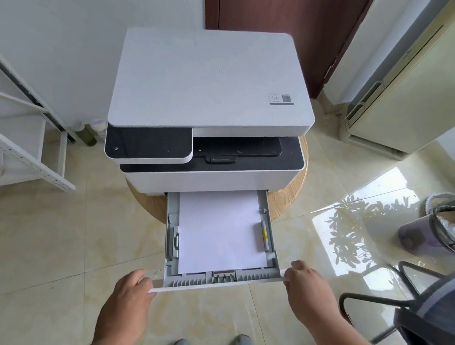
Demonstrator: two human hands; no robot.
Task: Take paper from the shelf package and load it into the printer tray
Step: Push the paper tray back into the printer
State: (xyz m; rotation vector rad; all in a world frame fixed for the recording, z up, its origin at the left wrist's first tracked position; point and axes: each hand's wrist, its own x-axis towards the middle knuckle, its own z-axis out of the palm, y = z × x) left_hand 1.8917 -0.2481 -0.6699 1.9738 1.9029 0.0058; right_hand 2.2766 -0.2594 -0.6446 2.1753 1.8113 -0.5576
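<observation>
Tray (271, 235) pulled out of printer (213, 91) | paper (221, 228) flat inside | left hand (133, 289), right hand (307, 283) pinching front panel ends

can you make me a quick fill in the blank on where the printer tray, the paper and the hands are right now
1. The printer tray is pulled ____ of the printer.
2. White paper lies ____ the tray.
3. The left hand and right hand grip the tray's ____ edge.
4. The printer stands on a round ____ stool.

Missing words: out; inside; front; wooden
</observation>
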